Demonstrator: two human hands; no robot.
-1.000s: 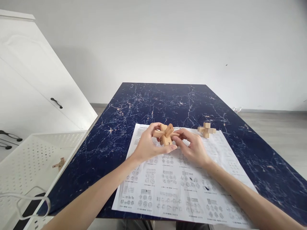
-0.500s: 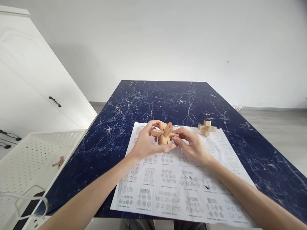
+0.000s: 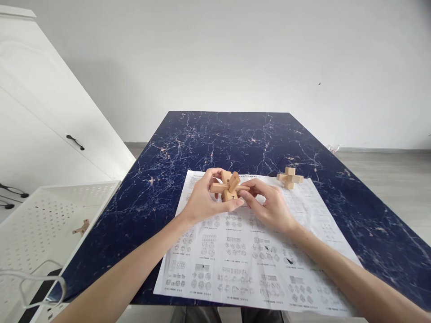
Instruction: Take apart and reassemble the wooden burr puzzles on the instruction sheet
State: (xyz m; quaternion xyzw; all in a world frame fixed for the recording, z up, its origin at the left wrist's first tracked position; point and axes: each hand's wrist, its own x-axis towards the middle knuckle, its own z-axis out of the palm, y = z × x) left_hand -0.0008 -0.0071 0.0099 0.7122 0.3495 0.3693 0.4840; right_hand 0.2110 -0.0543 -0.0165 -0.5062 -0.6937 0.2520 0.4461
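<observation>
The left hand [image 3: 204, 197] clamps around a wooden puzzle [image 3: 231, 188], its thumb along the near side, below a block marked 7. The right hand [image 3: 269, 201] pinches the end of the stick that points toward the table's right edge. The puzzle is held above a printed sheet [image 3: 225, 258], close to the sheet's far edge, on the blue table [image 3: 215, 139]. Compared with a second ago, the puzzle is tipped slightly, so less of the block marked 7 shows above the thumb; both hands keep the same grip. A second wooden puzzle [image 3: 289, 178] still sits at the sheet's far right corner. A smaller wooden piece [image 3: 81, 229] lies in the white basket [image 3: 45, 208] beside the table's left edge, unmoved.
</observation>
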